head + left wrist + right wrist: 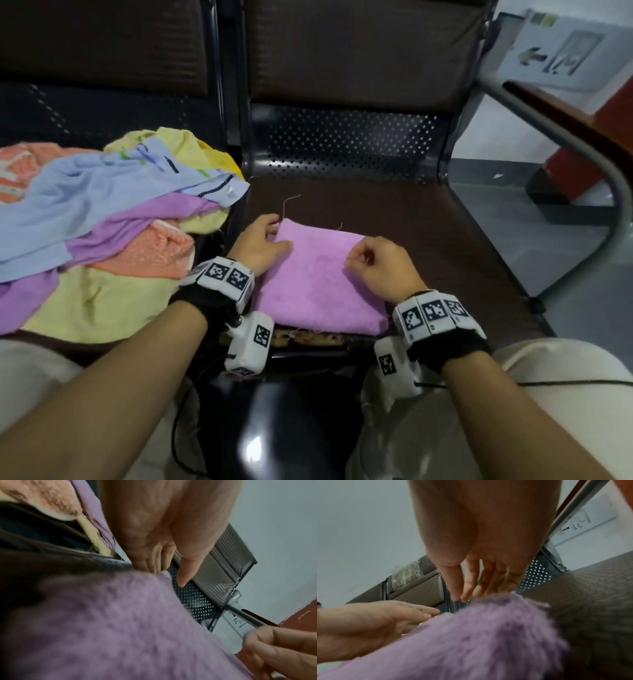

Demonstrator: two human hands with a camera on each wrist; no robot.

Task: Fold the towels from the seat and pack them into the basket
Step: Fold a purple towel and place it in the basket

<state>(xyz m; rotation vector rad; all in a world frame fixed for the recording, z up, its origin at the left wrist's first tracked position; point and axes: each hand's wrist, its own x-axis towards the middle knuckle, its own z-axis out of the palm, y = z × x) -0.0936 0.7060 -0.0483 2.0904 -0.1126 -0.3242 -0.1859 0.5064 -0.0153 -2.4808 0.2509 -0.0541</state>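
Note:
A folded purple towel [318,277] lies flat on the brown seat [438,240] in front of me. My left hand [279,233] rests at its far left corner, fingers fairly straight against the edge and thumb lying on top. In the left wrist view the left hand [168,577] holds nothing, the towel [120,622] just below it. My right hand [356,258] hovers over the far right part of the towel, fingers loosely curled. In the right wrist view its fingers [471,588] point down at the towel [479,635] without gripping it. No basket is in view.
A loose pile of blue, purple, orange and yellow towels [102,212] covers the neighbouring seat on the left. A perforated metal backrest [346,144] stands behind the seat. A grey metal armrest tube [582,144] curves down on the right. A black rounded object [284,428] sits between my knees.

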